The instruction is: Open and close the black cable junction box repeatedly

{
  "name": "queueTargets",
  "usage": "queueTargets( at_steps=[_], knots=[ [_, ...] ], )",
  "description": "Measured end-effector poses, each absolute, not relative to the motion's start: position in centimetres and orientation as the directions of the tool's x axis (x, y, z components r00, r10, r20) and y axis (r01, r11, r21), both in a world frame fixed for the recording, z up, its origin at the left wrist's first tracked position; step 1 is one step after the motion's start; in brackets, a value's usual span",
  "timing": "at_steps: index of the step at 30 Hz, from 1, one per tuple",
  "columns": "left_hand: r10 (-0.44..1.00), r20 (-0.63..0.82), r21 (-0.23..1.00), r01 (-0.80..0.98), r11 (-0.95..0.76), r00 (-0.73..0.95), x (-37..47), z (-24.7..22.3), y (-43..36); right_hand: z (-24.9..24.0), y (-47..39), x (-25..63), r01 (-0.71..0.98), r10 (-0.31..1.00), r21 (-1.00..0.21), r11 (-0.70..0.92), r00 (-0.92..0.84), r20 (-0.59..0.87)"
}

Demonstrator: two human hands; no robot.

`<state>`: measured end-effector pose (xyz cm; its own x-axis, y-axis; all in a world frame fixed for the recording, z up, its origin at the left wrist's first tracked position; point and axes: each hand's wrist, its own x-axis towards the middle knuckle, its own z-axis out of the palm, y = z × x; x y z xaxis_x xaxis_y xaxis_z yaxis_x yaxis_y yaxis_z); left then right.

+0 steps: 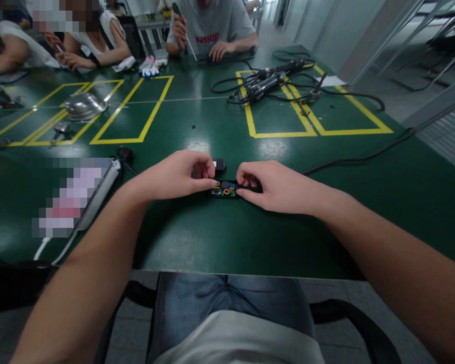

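Observation:
On the green table in front of me lies an opened black electronic casing [225, 191], its circuit board with copper-coloured coils showing. My left hand [195, 172] is at its left end, fingers curled and thumb tip on the board's edge. My right hand [266, 183] closes around the right end, thumb and fingers pinching the casing there. Whether a smaller part sits between the left fingertips cannot be made out. Just behind the casing is a small black ribbed piece [220, 166] with a white patch, close to my left fingers.
To the left are a blurred-out phone [74, 194], a white power strip [100, 194] and a black plug [125, 154]. A metal bowl-like part [84, 106] and tangled black cables with tools [265, 86] lie farther back. A person opposite holds a screwdriver [187, 38]; others sit at left.

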<state>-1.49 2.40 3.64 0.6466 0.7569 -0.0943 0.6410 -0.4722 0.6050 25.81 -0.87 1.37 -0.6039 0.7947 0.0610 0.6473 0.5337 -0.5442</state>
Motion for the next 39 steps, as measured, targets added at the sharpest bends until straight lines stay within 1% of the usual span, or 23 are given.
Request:
queueTargets(
  at_steps=[3, 7, 11, 16, 21, 24, 29, 32, 35, 37, 39],
  knots=[
    [0.711, -0.183, 0.609, 0.646, -0.460, 0.679, -1.7, 4.0, 2.3, 1.5, -0.9, 25.8, 0.656, 0.798, -0.542, 0.525, -0.601, 0.046],
    [0.713, -0.207, 0.571, 0.675, -0.468, 0.670, -1.8, 3.9, 2.2, 1.5, -0.9, 25.8, 0.668, 0.805, -0.544, 0.508, -0.593, 0.024],
    [0.699, -0.228, 0.561, 0.678, -0.475, 0.678, -1.9, 3.9, 2.0, 1.3, -1.0, 25.6, 0.666, 0.805, -0.544, 0.510, -0.592, 0.031],
    [0.689, -0.246, 0.554, 0.682, -0.478, 0.682, -1.9, 4.2, 1.9, 1.2, -1.1, 25.5, 0.659, 0.801, -0.540, 0.524, -0.597, 0.048],
    [0.678, -0.253, 0.596, 0.663, -0.453, 0.690, -2.2, 4.8, 2.1, 1.4, -1.1, 25.9, 0.616, 0.784, -0.573, 0.540, -0.616, 0.076],
    [0.698, -0.245, 0.568, 0.684, -0.459, 0.672, -2.4, 4.8, 2.2, 1.5, -1.0, 26.0, 0.603, 0.776, -0.575, 0.552, -0.624, 0.091],
    [0.705, -0.236, 0.576, 0.681, -0.452, 0.669, -2.8, 4.2, 2.6, 1.4, -0.7, 26.2, 0.607, 0.798, -0.618, 0.500, -0.600, 0.057],
    [0.720, -0.223, 0.577, 0.684, -0.446, 0.658, -2.8, 4.3, 2.7, 1.5, -0.5, 26.3, 0.613, 0.802, -0.619, 0.491, -0.595, 0.048],
    [0.742, -0.165, 0.524, 0.695, -0.492, 0.650, -2.5, 4.3, 2.5, 1.5, -0.5, 26.3, 0.632, 0.808, -0.599, 0.492, -0.587, 0.045],
    [0.755, -0.046, 0.482, 0.676, -0.557, 0.654, -2.0, 4.1, 2.3, 1.5, -0.6, 26.2, 0.643, 0.815, -0.583, 0.497, -0.577, 0.060],
    [0.768, 0.144, 0.443, 0.653, -0.614, 0.624, -1.5, 3.5, 2.3, 1.4, -0.6, 26.1, 0.648, 0.815, -0.568, 0.507, -0.575, 0.073]
  ],
)
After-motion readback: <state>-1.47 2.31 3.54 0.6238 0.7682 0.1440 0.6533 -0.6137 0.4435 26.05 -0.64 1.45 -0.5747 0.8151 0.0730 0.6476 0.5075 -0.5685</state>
